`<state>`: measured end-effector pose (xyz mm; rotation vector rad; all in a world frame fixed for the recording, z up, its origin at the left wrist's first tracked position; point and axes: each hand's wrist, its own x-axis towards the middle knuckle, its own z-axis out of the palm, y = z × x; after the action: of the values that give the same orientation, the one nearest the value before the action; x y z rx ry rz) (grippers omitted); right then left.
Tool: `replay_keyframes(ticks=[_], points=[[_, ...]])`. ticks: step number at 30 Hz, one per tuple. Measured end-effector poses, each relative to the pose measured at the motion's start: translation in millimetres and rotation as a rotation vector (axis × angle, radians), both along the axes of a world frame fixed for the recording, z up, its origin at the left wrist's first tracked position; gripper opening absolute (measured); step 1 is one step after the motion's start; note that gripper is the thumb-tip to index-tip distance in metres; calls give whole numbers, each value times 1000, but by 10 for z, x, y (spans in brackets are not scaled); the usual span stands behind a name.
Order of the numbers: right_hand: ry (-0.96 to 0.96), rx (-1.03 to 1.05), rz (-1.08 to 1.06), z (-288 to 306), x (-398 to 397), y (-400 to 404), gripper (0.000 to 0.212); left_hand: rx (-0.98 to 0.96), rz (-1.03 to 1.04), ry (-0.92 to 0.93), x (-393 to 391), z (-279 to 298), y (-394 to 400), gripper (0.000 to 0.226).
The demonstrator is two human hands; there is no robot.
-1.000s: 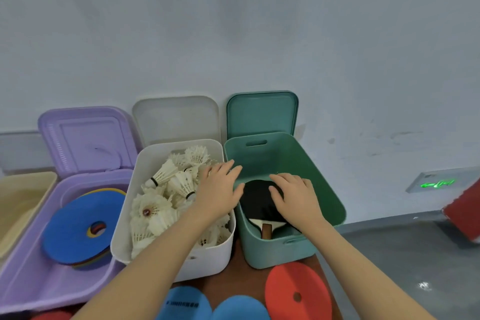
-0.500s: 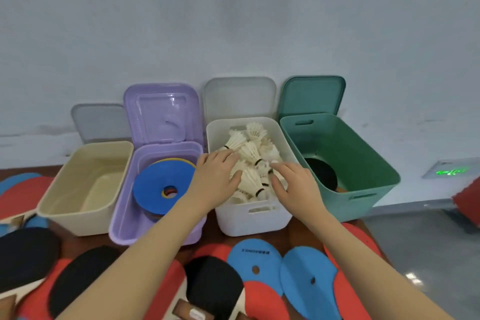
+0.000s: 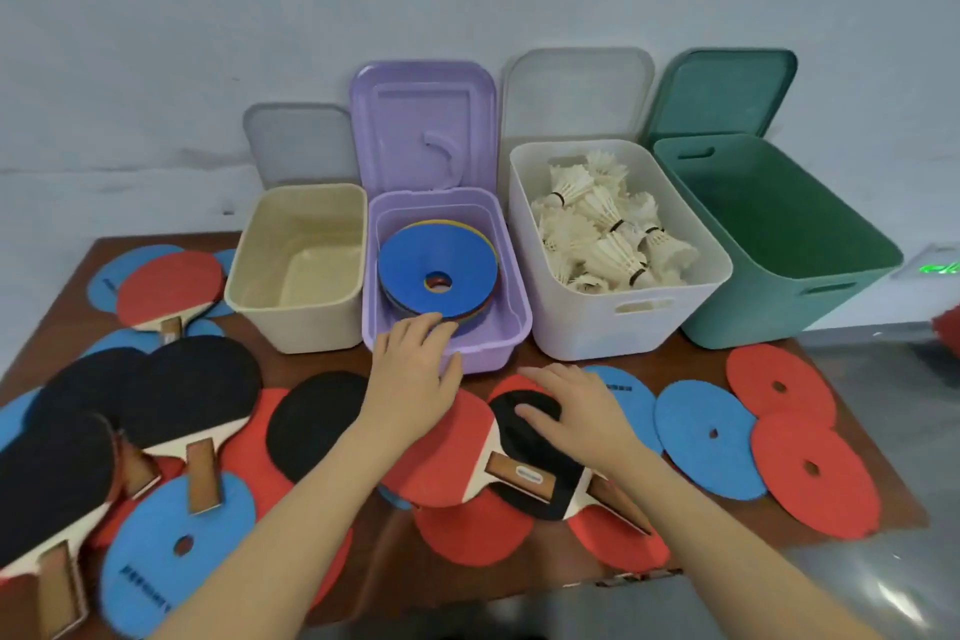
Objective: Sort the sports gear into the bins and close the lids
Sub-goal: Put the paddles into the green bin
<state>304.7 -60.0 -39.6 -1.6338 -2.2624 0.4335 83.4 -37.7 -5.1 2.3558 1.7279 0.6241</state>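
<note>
Purple bin (image 3: 511,327), beyond left hand (image 3: 415,369): smooth, slightly glossy plastic. Paddle (image 3: 535,457), under right hand (image 3: 576,411): matt black rubber, wooden handle.

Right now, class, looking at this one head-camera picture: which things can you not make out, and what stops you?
- Green bin: its floor is hidden by its own front wall, so its contents cannot be told.
- Discs under the blue disc in the purple bin: only coloured edges show; no count.
- Paddles at the left: cut off by the frame.
- Print on the paddle handle: too small.
- Right hand: grip unclear.
</note>
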Motion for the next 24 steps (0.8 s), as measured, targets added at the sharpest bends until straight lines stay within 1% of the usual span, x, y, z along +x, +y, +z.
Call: replay_keyframes(ticks=[2,4,6,8,10,13,15,17,20,24], points=[[-89,-168,30,-208,-105,-82,81,-6,64,6,-119,-157,-162,47],[-168,-290,57,-388,-224,-133,94,-53,117,42,-231,-319,-300,46],[-218,-362,101,-513,-362,-173,102,-146,143,90,-331,-490,-399,48],[-246,-386,134,-593,-481,-201,106,-274,163,156,-381,-628,-468,54],[-256,-372,147,-620,-545,-201,107,-411,171,229,-408,-785,-513,60],[-252,-343,185,-637,-575,-187,107,-513,175,204,-428,-927,-534,63],[-276,-330,199,-678,-595,-191,108,-527,163,147,-443,-946,-531,64],[-279,-315,200,-732,-635,-217,107,-546,160,129,-475,-956,-516,65],[-248,-294,203,-749,-657,-220,101,-523,166,142,-501,-942,-487,64],[-164,-266,193,-733,-615,-254,89,-458,132,126,-535,-922,-487,57]])
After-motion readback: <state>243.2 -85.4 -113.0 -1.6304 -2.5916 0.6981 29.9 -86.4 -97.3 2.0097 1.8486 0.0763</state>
